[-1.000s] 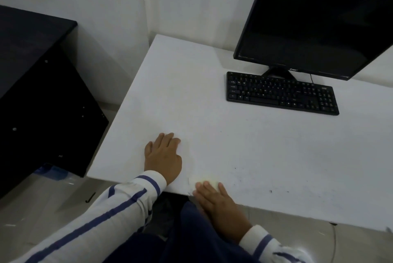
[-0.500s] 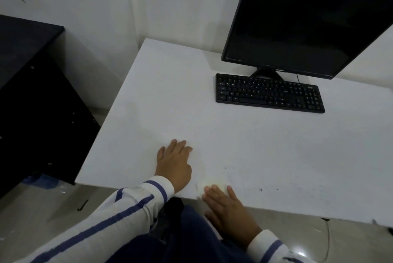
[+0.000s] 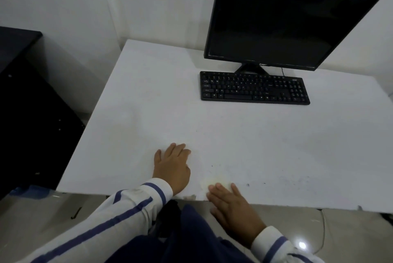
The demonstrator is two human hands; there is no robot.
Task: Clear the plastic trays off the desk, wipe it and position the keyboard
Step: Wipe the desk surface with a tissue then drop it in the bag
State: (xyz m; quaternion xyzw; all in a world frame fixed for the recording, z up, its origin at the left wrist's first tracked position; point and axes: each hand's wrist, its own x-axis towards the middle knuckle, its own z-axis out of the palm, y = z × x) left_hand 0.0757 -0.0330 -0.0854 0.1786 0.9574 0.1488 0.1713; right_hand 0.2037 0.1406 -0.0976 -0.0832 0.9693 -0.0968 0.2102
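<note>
A white desk point(image 3: 244, 139) fills the middle of the view. A black keyboard point(image 3: 254, 88) lies at its back, just in front of the monitor's stand. My left hand point(image 3: 172, 166) rests flat on the desk near the front edge, fingers straight. To its right, my right hand point(image 3: 231, 205) presses a pale yellowish cloth point(image 3: 214, 183) onto the desk at the front edge with straight fingers; the cloth shows only past the fingertips. No plastic trays are in view.
A black monitor point(image 3: 287, 13) stands at the desk's back against the white wall. A black cabinet point(image 3: 27, 113) stands to the left of the desk. Dark specks point(image 3: 247, 184) dot the desk's front right area. A cable point(image 3: 323, 230) hangs below the front edge.
My right hand with the cloth has slid a little to the right along the front edge. My left hand stays flat on the desk. The camera has shifted to the right.
</note>
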